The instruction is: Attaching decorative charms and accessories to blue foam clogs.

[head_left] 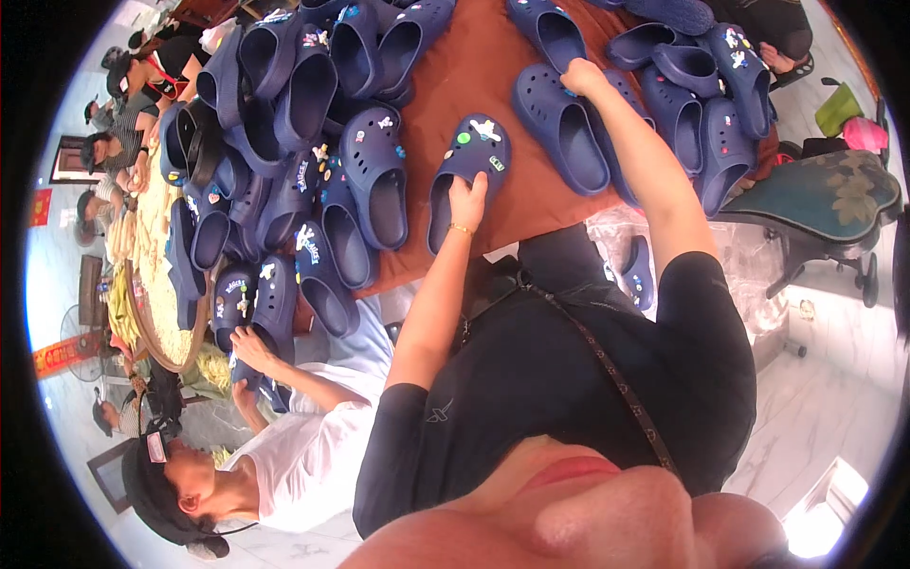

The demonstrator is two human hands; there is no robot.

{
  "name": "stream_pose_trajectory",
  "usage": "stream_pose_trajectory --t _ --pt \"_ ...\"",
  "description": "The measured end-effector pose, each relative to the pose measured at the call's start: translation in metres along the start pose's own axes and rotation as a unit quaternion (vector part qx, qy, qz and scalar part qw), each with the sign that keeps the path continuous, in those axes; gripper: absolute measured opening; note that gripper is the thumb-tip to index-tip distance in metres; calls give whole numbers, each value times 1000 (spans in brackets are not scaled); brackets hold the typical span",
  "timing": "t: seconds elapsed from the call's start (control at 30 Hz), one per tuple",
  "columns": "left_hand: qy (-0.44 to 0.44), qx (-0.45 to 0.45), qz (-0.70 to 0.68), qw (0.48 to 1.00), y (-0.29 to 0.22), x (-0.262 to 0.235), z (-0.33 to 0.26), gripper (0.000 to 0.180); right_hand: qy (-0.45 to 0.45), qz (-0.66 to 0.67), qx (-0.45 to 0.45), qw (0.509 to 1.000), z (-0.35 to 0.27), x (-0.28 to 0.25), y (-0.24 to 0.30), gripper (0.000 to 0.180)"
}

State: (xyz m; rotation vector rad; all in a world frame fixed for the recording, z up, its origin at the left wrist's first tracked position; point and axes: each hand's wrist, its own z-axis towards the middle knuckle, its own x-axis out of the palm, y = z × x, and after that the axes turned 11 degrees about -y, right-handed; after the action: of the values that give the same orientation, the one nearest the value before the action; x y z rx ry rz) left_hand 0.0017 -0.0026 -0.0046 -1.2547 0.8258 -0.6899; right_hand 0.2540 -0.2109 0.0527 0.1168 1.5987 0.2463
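My left hand (465,202) is closed on a navy foam clog (488,142), its fingers reaching into the foot opening. Green, white and yellow charms dot that clog's toe. Farther right, my right hand (576,78) has its fingers closed at the heel of a plain navy clog (538,19) at the far side; the fingertips are partly hidden. Just below that hand lies another navy clog (545,100) with no charms visible. All of these rest on a table with a reddish-brown cloth (436,90).
Many navy clogs with charms (374,142) crowd the left of the table, and more clogs (673,109) lie at the right. A co-worker in a white shirt (313,465) handles clogs at my left. A patterned chair (806,204) stands right. Other people sit around a large round tray (161,275).
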Motion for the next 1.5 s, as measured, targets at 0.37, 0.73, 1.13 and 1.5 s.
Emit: stream_pose_trajectory --t 0.37,0.73,1.13,1.5 --pt "-1 -6 32 999 1 -3 0 40 180 -131 61 973 -2 -19 29 41" --pt "-20 5 29 999 10 -3 -1 41 -62 -81 -41 994 -44 -13 52 26" --pt "-26 -19 44 999 8 -7 1 45 234 476 28 847 -154 41 86 14" --pt "-2 -39 63 997 7 -4 -3 49 176 440 72 877 -174 63 83 19"
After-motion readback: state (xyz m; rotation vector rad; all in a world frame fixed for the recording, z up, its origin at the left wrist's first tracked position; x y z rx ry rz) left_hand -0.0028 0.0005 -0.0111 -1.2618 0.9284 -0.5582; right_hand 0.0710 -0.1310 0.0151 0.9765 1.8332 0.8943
